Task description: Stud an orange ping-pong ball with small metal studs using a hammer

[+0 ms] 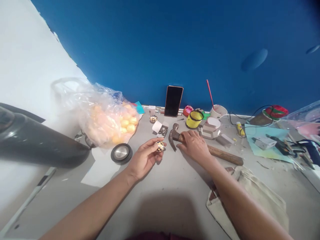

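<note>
A small yellow ball [160,146] studded with shiny metal pieces sits between the thumb and fingers of my left hand [145,158], just above the table. My right hand [194,145] lies over the wooden handle of a claw hammer [225,155], close to its head, with the fingers curled over it. The hammer rests on the table, its head pointing left. Between and beyond my hands is an open white box [157,127] of small dark metal tacks or nails. Farther back stands a second studded ball [153,118].
A plastic bag of yellow-orange balls [112,123] lies at left, behind a round black-rimmed lid [121,153]. A phone [173,101] leans on the blue wall. A yellow tub [194,119] and white cup [220,111] stand right of it. A beige cloth bag [257,200] lies front right.
</note>
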Available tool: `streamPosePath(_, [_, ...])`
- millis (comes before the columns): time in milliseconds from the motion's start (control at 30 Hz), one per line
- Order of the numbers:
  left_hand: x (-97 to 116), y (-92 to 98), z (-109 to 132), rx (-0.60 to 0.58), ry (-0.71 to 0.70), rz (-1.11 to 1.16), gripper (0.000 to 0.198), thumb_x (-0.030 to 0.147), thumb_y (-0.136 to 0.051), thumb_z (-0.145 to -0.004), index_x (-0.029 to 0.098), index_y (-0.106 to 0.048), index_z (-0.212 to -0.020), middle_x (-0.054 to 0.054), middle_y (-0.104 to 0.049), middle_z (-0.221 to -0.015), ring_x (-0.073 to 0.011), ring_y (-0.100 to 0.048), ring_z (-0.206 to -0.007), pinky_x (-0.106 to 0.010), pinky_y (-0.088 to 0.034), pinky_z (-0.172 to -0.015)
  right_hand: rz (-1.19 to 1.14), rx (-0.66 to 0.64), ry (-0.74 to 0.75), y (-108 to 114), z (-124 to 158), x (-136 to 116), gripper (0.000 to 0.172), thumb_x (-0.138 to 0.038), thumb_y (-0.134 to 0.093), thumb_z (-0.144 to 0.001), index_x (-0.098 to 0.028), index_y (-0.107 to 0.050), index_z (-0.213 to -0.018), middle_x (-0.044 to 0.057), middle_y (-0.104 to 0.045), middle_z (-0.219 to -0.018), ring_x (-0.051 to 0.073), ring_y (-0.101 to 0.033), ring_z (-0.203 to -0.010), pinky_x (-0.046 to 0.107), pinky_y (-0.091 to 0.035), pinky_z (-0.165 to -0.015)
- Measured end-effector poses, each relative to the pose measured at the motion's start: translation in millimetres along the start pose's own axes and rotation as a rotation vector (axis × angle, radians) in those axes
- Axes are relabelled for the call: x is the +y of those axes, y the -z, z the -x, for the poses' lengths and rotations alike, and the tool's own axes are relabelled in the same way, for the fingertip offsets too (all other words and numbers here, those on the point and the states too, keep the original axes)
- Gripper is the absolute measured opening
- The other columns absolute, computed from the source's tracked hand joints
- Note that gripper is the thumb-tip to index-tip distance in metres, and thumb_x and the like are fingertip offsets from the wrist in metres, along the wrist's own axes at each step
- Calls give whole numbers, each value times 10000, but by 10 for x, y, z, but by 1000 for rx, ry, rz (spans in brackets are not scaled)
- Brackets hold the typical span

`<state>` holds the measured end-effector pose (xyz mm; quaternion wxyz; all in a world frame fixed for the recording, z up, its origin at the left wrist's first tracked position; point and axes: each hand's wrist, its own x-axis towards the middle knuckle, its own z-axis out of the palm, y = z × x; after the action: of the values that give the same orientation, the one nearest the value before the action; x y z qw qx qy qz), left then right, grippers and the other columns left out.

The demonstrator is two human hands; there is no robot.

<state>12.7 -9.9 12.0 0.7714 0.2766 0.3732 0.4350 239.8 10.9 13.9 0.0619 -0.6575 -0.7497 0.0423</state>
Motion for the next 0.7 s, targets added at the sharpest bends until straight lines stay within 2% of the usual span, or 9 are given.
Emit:
streamPosePath(133, [12, 49, -27, 44, -167, -292, 520, 234, -840, -695, 173, -687, -1189, -17, -644, -896, -79, -513, -634, -215, -449, -586, 11, 11, -19, -58, -27, -10, 198, -327, -594, -953, -185, -660, -1074, 114, -670, -1080, 285, -589, -1070, 348, -407, -828])
streamPosePath(200, [17, 70, -42, 112, -237, -459, 531, 252, -824, -699, 174, -669, -1201, 0, -633, -862, -89, -520, -639, -224, -462, -604, 0, 39, -15, -5, -14, -19, 177, -287, -526, -985, -185, -663, -1028, 113, -683, -1055, 270, -606, -1046, 334, -403, -808])
streamPosePath(267, [17, 84, -55, 141, -268, -555, 508, 263, -801, -710, 173, -660, -1190, 2, -634, -842, -112, -551, -682, -238, -479, -639, -30, 70, -22, 91, 24, -34, 226, -285, -468, -1004, -183, -669, -987, 109, -701, -1002, 253, -638, -973, 319, -401, -753])
streamPosePath(400, [1, 95, -69, 150, -259, -622, 454, 244, -790, -698, 168, -682, -1132, -9, -651, -814, -142, -579, -731, -261, -496, -682, -88, 149, -65, 305, 165, -115, 345, -486, -566, -935, -180, -719, -978, 91, -728, -829, 243, -656, -730, 312, -380, -623])
streamPosePath(500, [-14, 99, -66, 165, -296, -682, 433, 258, -806, -687, 170, -714, -1101, -25, -684, -848, -158, -594, -749, -274, -499, -700, -148, 254, 80, 377, 287, -232, 367, -482, -553, -940, -195, -761, -1033, 94, -742, -808, 238, -664, -707, 315, -405, -635])
streamPosePath(567, [-20, 102, -60, 153, -350, -725, 381, 276, -804, -704, 166, -745, -1065, -38, -693, -870, -161, -590, -759, -273, -486, -703, -166, 259, 177, 378, 348, -309, 353, -446, -546, -950, -189, -772, -1033, 99, -746, -800, 236, -668, -699, 314, -414, -634])
streamPosePath(633, [-21, 102, -54, 134, -386, -753, 341, 297, -797, -720, 162, -769, -1032, -37, -678, -852, -151, -564, -733, -264, -464, -681, -169, 236, 214, 366, 384, -357, 345, -430, -553, -950, -173, -777, -1001, 100, -743, -769, 231, -665, -671, 311, -412, -617])
streamPosePath(700, [-15, 94, -48, 145, -394, -781, 333, 299, -796, -718, 165, -782, -1022, -20, -650, -820, -137, -533, -696, -258, -445, -660, -166, 272, 196, 364, 399, -371, 357, -447, -561, -947, -168, -779, -996, 104, -746, -768, 227, -662, -655, 308, -412, -609])
